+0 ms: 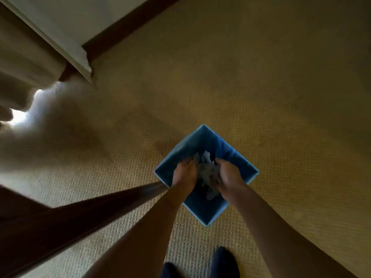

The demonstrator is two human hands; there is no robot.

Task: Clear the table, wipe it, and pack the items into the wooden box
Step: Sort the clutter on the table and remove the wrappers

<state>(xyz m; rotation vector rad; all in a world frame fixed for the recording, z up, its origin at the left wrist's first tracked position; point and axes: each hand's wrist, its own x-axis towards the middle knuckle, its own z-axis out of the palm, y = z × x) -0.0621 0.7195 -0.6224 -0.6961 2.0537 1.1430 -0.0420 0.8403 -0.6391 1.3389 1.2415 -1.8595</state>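
Your left hand (184,174) and right hand (228,176) are down in the blue bin (202,209) on the carpet (261,97), fingers curled round a crumpled paper wad (208,171) squeezed between them, over the bin's middle.

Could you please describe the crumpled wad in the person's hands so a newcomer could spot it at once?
On the tan carpet, a square blue bin stands ahead of the person's feet. At its opening, the left hand and right hand grip a crumpled grey-white wad. It is the only pale, wrinkled thing against the bin's smooth blue walls.
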